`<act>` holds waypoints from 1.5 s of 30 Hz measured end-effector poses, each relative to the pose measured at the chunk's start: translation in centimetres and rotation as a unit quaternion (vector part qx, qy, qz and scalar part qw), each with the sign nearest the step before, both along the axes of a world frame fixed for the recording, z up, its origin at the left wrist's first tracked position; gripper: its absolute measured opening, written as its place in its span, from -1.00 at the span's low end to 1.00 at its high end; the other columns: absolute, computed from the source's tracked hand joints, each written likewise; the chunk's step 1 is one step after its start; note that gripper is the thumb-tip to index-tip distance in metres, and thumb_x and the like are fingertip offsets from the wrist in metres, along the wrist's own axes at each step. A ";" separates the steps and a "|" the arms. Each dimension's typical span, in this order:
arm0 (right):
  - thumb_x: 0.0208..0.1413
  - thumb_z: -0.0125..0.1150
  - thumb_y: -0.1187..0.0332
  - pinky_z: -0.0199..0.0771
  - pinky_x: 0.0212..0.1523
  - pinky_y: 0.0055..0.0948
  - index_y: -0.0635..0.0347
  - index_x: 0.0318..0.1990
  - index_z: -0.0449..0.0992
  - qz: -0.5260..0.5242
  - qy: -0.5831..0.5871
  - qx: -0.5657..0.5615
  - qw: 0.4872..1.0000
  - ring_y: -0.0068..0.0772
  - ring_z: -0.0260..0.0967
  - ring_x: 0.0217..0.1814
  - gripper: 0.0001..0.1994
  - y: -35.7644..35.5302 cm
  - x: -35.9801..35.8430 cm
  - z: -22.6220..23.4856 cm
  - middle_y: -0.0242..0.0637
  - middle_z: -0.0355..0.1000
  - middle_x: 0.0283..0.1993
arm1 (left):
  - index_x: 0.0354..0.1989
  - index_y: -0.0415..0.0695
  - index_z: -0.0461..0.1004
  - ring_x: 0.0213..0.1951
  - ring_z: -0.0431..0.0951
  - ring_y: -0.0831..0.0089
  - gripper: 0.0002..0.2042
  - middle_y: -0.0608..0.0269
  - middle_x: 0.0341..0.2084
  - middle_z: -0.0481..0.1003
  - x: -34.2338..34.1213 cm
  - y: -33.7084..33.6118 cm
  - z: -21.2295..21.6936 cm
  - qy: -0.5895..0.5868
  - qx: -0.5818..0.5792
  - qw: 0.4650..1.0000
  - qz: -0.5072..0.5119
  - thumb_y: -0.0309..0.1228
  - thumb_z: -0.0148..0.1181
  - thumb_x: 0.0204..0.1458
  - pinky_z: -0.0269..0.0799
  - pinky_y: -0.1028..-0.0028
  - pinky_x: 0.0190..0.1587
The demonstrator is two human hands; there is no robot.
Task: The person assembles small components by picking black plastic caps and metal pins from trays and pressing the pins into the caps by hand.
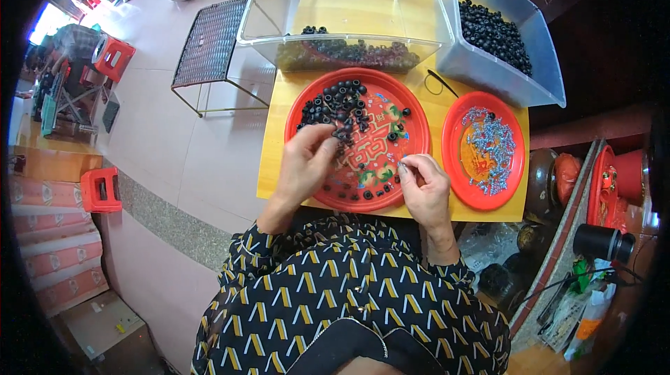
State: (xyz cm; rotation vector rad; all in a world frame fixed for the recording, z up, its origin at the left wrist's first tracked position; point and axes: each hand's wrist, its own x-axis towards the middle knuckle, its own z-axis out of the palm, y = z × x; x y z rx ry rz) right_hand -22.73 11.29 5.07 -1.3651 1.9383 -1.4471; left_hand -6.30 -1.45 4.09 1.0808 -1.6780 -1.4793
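Small round black parts, ring- or cap-like with a hole in them, lie heaped on the left of a red round tray (417,106) on the table, and several more are scattered over it. My left hand (301,169) reaches over the tray's left side, fingers curled together at the edge of the heap (340,101); what they hold is hidden. Above the tray's lower right rim, my right hand (427,190) pinches thumb and forefinger together on something tiny. To its right, a smaller red plate (455,158) carries many small silvery metal pieces, perhaps screws.
A clear plastic bin (342,22) holding black parts stands behind the tray. Right of it, another bin (548,71) is partly filled with black parts (495,33). A thin dark tool with a loop (441,82) lies between bins and plate. A woven stool (213,40) stands left of the table.
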 end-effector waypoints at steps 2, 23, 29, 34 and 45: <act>-0.09 0.09 0.62 0.23 -0.50 -0.65 0.33 -0.36 0.42 0.001 -0.016 -0.002 1.000 -0.63 0.23 -0.50 -0.90 0.1 -0.1 -0.6 -0.33 0.33 -0.44 | -0.31 -0.26 0.45 -0.45 0.46 0.43 -0.86 0.20 -0.48 0.45 0.8 -1.0 -0.3 -0.034 -0.111 0.993 0.014 -0.56 0.10 -0.08 0.37 0.53 -0.38; -0.10 0.09 0.61 0.26 -0.55 -0.62 0.32 -0.38 0.42 0.036 0.008 0.000 0.999 -0.57 0.28 -0.54 -0.91 -0.5 0.8 -0.4 -0.27 0.35 -0.46 | -0.47 -0.21 0.40 -0.31 0.31 0.19 -0.86 0.10 -0.41 0.33 -2.3 -1.7 -1.1 -0.190 -0.444 0.867 -0.124 -0.55 0.11 -0.30 0.24 0.30 -0.31; -0.11 0.10 0.63 0.28 -0.50 -0.61 0.31 -0.35 0.44 0.068 -0.039 -0.022 0.997 -0.54 0.29 -0.48 -0.87 -1.1 1.5 1.4 -0.28 0.35 -0.42 | -0.28 -0.29 0.35 -0.30 0.45 0.17 -0.79 0.02 -0.35 0.39 0.0 1.2 1.7 -0.002 -0.224 0.958 -0.180 -0.64 0.07 -0.15 0.37 0.37 -0.25; -0.15 0.08 0.67 0.34 -0.44 -0.54 0.30 -0.31 0.45 0.127 -0.037 -0.077 0.988 -0.40 0.35 -0.42 -0.80 -2.0 2.9 1.7 -0.22 0.36 -0.40 | -0.29 -0.30 0.38 -0.37 0.50 0.34 -0.81 0.08 -0.46 0.44 1.3 2.9 1.9 0.012 -0.078 0.977 -0.196 -0.63 0.11 -0.14 0.40 0.49 -0.34; -0.16 0.10 0.70 0.36 -0.37 -0.55 0.30 -0.28 0.45 0.123 0.032 -0.097 0.987 -0.39 0.35 -0.36 -0.78 -1.7 4.0 1.7 -0.20 0.37 -0.36 | -0.29 -0.32 0.39 -0.44 0.45 0.61 -0.83 0.21 -0.49 0.45 2.1 3.4 1.0 0.083 -0.030 0.984 -0.157 -0.61 0.10 -0.10 0.40 0.59 -0.40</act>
